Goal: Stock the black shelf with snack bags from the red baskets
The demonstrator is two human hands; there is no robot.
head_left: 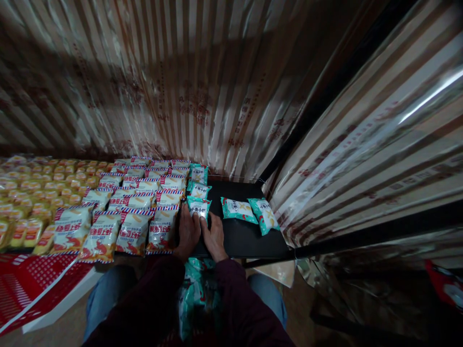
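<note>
My left hand point(188, 232) and my right hand point(214, 236) are on either side of a teal and white snack bag point(198, 206), thumbs near each other on its near end. Between them they grip the bag, which lies on the black shelf point(235, 243). Behind it, two similar teal bags point(199, 191) continue the column toward the back. To the right of my hands lie two more teal bags, one sideways point(238, 210) and one slanted point(264, 215). Close by on the left are rows of white and orange snack bags point(162, 229) with striped edges.
Rows of small yellow packets point(39, 197) fill the shelf's left end. A red perforated basket point(39, 277) stands below it. More teal bags point(195, 277) lie below the shelf edge, between my arms. Striped plastic sheeting point(202, 86) hangs behind, and a dark frame post point(318, 115) rises at right.
</note>
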